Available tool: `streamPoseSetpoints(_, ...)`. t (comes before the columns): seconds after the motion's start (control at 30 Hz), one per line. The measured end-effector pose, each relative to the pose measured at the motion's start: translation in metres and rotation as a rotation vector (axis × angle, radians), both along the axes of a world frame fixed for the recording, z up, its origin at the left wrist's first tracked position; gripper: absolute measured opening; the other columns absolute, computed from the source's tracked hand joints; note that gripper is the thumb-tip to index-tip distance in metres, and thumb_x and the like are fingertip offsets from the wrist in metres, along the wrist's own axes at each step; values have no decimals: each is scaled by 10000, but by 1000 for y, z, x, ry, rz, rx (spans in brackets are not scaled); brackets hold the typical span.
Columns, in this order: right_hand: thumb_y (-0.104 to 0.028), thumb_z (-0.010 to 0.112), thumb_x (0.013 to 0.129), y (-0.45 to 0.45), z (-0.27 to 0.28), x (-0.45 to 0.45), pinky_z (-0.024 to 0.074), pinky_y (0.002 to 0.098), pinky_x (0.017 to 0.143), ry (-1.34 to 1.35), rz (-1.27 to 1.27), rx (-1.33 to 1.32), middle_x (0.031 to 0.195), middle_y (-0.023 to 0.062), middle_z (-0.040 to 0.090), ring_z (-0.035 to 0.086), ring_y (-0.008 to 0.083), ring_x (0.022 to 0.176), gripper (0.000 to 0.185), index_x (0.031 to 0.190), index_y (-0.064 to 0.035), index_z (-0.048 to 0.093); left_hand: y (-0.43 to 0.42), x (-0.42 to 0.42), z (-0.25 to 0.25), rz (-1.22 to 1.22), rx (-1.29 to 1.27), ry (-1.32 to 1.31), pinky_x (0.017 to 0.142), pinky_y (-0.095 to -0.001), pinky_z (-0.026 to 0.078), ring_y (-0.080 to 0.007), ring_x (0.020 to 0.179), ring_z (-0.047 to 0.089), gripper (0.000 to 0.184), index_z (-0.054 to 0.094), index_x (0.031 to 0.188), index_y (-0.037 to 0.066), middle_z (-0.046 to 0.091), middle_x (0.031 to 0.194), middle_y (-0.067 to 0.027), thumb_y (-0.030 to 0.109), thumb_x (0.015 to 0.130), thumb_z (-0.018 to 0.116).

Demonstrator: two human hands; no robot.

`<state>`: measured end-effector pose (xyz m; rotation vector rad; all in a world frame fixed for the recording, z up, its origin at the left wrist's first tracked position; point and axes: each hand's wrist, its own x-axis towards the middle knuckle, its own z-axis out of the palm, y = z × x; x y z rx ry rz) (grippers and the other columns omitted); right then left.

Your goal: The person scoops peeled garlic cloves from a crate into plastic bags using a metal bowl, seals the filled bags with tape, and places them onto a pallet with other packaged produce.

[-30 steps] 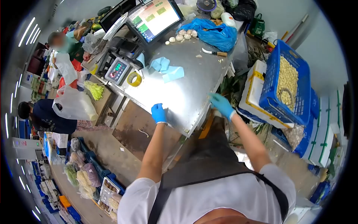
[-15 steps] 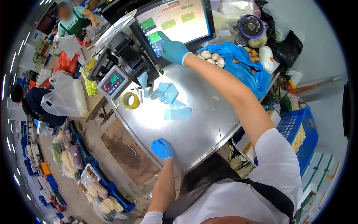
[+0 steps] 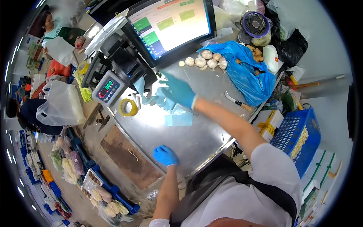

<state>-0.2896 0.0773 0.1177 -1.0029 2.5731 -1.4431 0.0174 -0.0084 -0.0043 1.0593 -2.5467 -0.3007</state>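
Note:
My left hand, in a blue glove, rests on the near edge of the metal table with its fingers curled; nothing shows in them. My right hand, in a teal glove, is over the table with fingers spread, holding nothing, above the blue paper strip. Beyond it stands the lit screen. Left of the strip lie a roll of yellow tape and a scale display reading zero. Garlic bulbs sit below the screen, beside a blue plastic bag.
A knife lies near the right edge of the table. A blue basket with peeled cloves is at the right. A small fan stands at the back. Two people are at the left, one by a white bag.
My right hand rose from the table's near right edge to the screen, then came back down over the paper strip. My left hand stayed by the near edge. The view shifted.

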Motion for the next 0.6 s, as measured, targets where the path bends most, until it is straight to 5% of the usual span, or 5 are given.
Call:
streamPoseSetpoints(0.23,-42,579,871,127,-31,187,505,322,798,-400,-225,213,1116,131,594,633,268,885,358,1218,-124,615,-1,7,-3,-48,-82,-41,682,-468,383,-358,760,504,270,518,670,-16,521,741,-188,144,887,507)
streamPoseSetpoints(0.43,-130,624,893,243,-79,309,461,245,612,-508,-692,-193,903,31,664,601,113,724,132,935,-32,702,5,11,2,-47,-109,-50,668,-470,399,-373,759,524,280,534,680,-20,542,759,-201,153,896,494)
streamPoseSetpoints(0.47,-151,638,885,261,-72,318,445,222,596,-1058,-888,-384,865,18,665,590,108,692,130,854,-49,713,7,12,5,-44,-116,-72,669,-475,403,-375,762,533,286,543,695,-26,554,768,-209,164,902,486)
streamPoseSetpoints(0.53,-179,619,898,292,-101,348,459,278,600,-1171,-1001,-241,810,13,659,564,121,664,142,899,-64,703,3,16,-10,-52,-150,-38,672,-478,404,-372,758,535,288,546,696,-23,560,770,-210,165,904,481)
streamPoseSetpoints(0.6,-198,605,902,333,-198,445,470,354,608,-612,-869,40,818,44,656,564,157,673,213,1059,-60,646,-15,32,-51,-144,-197,-53,672,-486,409,-374,765,539,310,555,718,-8,568,777,-210,193,924,441)
